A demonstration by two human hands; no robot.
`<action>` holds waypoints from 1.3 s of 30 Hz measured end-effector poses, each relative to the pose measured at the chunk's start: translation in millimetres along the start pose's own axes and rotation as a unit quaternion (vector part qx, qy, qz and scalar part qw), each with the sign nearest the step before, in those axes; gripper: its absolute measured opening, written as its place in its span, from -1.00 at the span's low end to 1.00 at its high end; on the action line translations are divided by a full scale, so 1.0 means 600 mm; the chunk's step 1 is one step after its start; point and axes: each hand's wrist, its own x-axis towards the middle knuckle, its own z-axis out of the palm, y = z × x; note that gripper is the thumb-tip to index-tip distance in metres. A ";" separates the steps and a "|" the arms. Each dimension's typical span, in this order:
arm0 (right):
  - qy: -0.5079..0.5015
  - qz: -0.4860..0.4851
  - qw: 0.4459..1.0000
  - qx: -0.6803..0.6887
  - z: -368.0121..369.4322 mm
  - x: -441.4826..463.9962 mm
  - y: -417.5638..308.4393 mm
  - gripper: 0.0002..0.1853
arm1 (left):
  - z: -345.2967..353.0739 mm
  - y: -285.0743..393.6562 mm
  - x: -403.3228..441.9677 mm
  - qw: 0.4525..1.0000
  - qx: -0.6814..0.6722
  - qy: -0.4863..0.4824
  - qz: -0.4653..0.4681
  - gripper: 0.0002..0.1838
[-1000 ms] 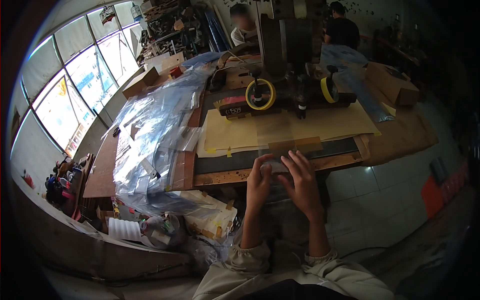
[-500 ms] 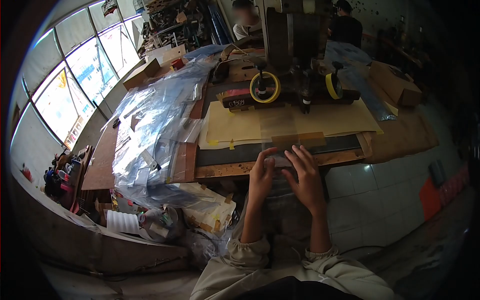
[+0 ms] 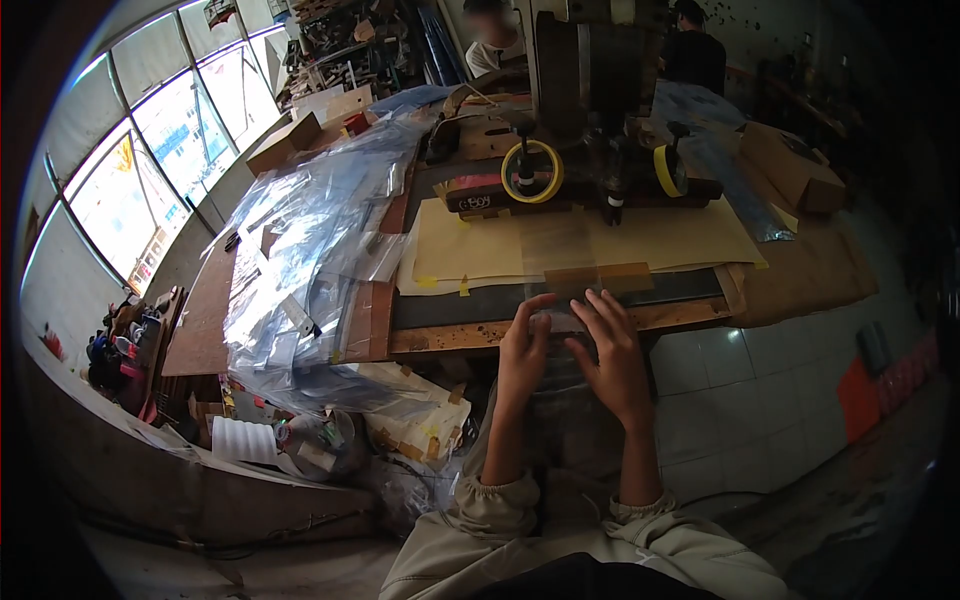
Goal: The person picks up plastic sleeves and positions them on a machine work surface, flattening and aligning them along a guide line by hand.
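Note:
A clear plastic film [image 3: 560, 245] lies over the yellow board [image 3: 470, 245] and comes down past the table's front edge between my hands. A brown tape strip [image 3: 625, 277] crosses it. My left hand [image 3: 524, 350] is at the film's left side, fingers bent, thumb and index apart. On the other side, my right hand [image 3: 608, 352] has its fingers spread, with the fingertips near the film just below the tape. Whether either hand presses on the film is hard to tell. Above the board stands a dark press [image 3: 600, 190] with a yellow ring [image 3: 532, 171] on its left knob.
Shiny plastic sheets [image 3: 310, 240] cover the table's left side. Cardboard boxes [image 3: 790, 175] [image 3: 283, 143] stand at the back right and back left. A wooden strip [image 3: 450, 339] forms the front edge. Two people [image 3: 495, 50] [image 3: 694, 55] are beyond the table.
The view has shifted slightly, so the table and press sit a little higher and further right. My hands keep nearly the same pose beside the film.

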 end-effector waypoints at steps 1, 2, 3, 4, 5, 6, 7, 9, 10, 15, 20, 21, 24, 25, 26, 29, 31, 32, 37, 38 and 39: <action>0.000 -0.001 1.000 0.000 0.000 0.000 0.001 -0.50 | 0.000 -0.002 0.001 1.000 -0.002 0.000 0.000 -0.73; 0.000 -0.002 1.000 -0.001 0.000 0.000 0.001 -0.50 | 0.000 -0.002 0.001 1.000 -0.003 -0.001 -0.001 -0.73; -0.001 -0.003 1.000 -0.001 0.000 0.000 0.001 -0.49 | 0.001 -0.002 0.000 1.000 -0.006 -0.001 -0.002 -0.73; -0.001 -0.003 1.000 0.000 0.000 0.000 0.002 -0.49 | 0.000 0.000 0.000 1.000 -0.008 -0.001 -0.002 -0.73; -0.002 -0.002 1.000 0.000 0.000 0.000 0.002 -0.49 | 0.000 0.001 -0.001 1.000 -0.010 -0.001 -0.002 -0.73; -0.002 -0.002 1.000 0.001 0.000 -0.001 0.002 -0.49 | 0.000 0.001 -0.001 1.000 -0.010 -0.002 -0.002 -0.73; -0.002 -0.002 1.000 0.001 0.000 -0.001 0.002 -0.49 | 0.000 0.000 0.000 1.000 -0.011 -0.002 -0.001 -0.73; -0.002 -0.004 1.000 0.000 -0.001 0.000 0.001 -0.49 | 0.001 -0.002 0.000 1.000 -0.011 -0.004 0.001 -0.72; -0.003 -0.003 1.000 0.001 -0.002 0.000 0.001 -0.49 | 0.000 -0.002 0.000 1.000 -0.010 -0.004 0.001 -0.72; -0.005 -0.002 1.000 -0.002 -0.002 -0.001 0.001 -0.49 | -0.001 0.000 0.000 1.000 -0.016 -0.008 -0.009 -0.71; -0.004 -0.005 1.000 -0.002 -0.002 -0.001 0.001 -0.50 | 0.001 -0.009 0.001 1.000 -0.009 0.003 0.000 -0.71; -0.004 -0.005 1.000 -0.003 -0.002 -0.001 0.002 -0.50 | 0.001 -0.009 0.001 1.000 -0.010 0.003 -0.002 -0.70; -0.004 -0.004 1.000 -0.001 -0.002 0.000 0.000 -0.50 | 0.001 -0.007 0.001 1.000 -0.013 0.002 -0.008 -0.70; -0.004 -0.004 1.000 -0.001 -0.002 0.000 0.001 -0.50 | 0.001 -0.008 0.001 1.000 -0.014 0.001 -0.008 -0.70; -0.004 -0.005 1.000 -0.002 -0.002 0.000 0.001 -0.50 | 0.001 -0.008 0.001 1.000 -0.015 0.001 -0.008 -0.70; -0.005 -0.004 1.000 -0.003 -0.002 0.000 0.000 -0.50 | -0.002 -0.008 0.001 1.000 -0.012 -0.010 -0.027 -0.71; -0.005 -0.003 1.000 -0.003 -0.002 0.000 0.000 -0.50 | 0.001 -0.008 0.000 1.000 -0.015 0.000 -0.010 -0.70; -0.006 -0.003 1.000 -0.003 -0.002 0.000 0.000 -0.50 | 0.001 -0.008 0.000 1.000 -0.016 0.004 -0.001 -0.70; -0.011 -0.001 1.000 0.001 -0.005 0.001 -0.001 -0.50 | 0.001 -0.012 0.001 1.000 -0.017 0.000 0.010 -0.69; -0.011 -0.002 1.000 0.000 -0.006 0.002 -0.001 -0.50 | 0.000 -0.013 0.001 1.000 -0.027 -0.007 0.005 -0.69; -0.011 -0.004 1.000 0.000 -0.007 0.002 -0.002 -0.51 | -0.001 -0.012 -0.001 0.999 -0.040 -0.020 -0.011 -0.68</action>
